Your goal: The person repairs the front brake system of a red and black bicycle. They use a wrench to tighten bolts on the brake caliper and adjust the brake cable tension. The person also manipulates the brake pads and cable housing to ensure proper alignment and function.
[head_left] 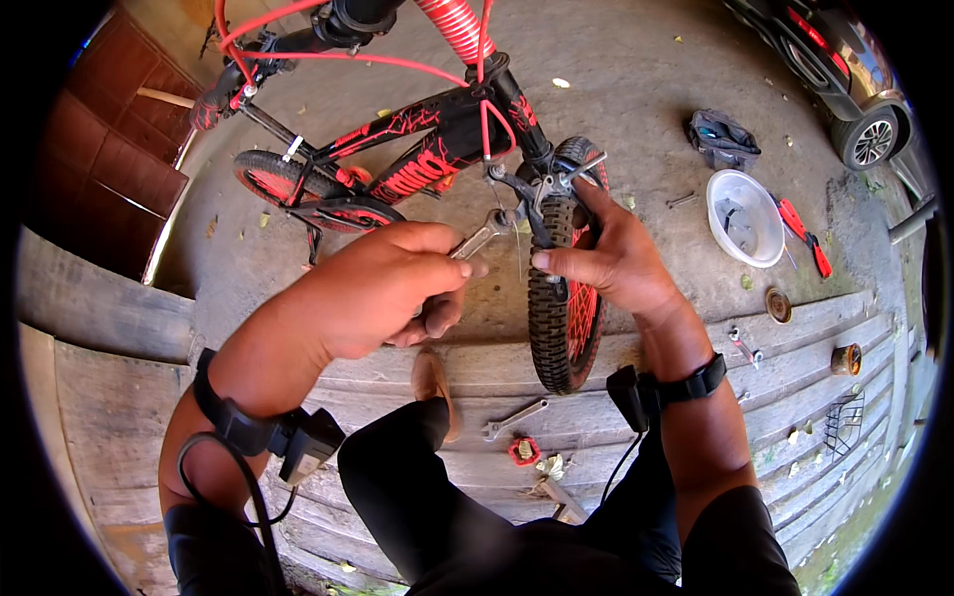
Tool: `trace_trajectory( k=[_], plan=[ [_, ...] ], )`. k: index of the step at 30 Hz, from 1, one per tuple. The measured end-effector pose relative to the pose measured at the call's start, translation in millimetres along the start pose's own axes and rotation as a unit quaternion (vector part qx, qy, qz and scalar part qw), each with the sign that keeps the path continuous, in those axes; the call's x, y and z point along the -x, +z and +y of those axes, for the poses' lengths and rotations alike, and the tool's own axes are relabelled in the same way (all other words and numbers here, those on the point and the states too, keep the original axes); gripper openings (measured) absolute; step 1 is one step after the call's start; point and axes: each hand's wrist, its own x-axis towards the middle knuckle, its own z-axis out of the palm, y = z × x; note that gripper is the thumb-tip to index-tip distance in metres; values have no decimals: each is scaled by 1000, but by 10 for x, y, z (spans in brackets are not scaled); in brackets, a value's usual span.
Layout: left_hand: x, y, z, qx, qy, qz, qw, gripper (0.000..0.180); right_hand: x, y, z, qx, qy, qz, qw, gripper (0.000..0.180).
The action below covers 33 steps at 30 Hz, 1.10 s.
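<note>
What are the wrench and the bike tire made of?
The wrench in the left hand looks like bare steel: silvery with a dull shine. The tire held by the right hand looks like black rubber: matte, with knobby tread.

Under you runs a weathered plank floor [696, 358] meeting bare concrete ground [636, 119]. On the planks lie a spanner [514, 418] and a red part [524, 452]. The concrete carries a white bowl [745, 219], red pliers [805, 236] and a grey bag [722, 139].

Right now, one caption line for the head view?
Left hand holds a wrench at the bicycle's brake; right hand grips the front tyre.
</note>
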Motion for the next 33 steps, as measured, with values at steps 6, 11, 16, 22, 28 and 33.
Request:
trace_trajectory(
  k=[6, 11, 16, 22, 28, 33],
  plan=[
    [-16, 196, -150, 38, 61, 66, 995, 19, 60, 77, -73, -23, 26, 34, 999, 94],
    [-85, 418, -327, 50, 108, 130, 984, 17, 84, 130, -81, -28, 29, 45, 998, 91],
    [-257, 738, -573, 61, 186, 237, 952, 10, 99, 197, -134, -54, 32, 50, 997, 86],
    [-667, 1067, -853, 10, 269, 381, 885, 8, 46, 245, 247, 42, -3, 97, 994, 86],
    [-634, 907, -849, -4, 229, 320, 919, 11, 50, 118, 203, 95, -1, 109, 990, 83],
    [-299, 673, -894, 123, 156, 268, 943, 19, 63, 82, 86, 24, 0, 95, 995, 82]
  ],
)
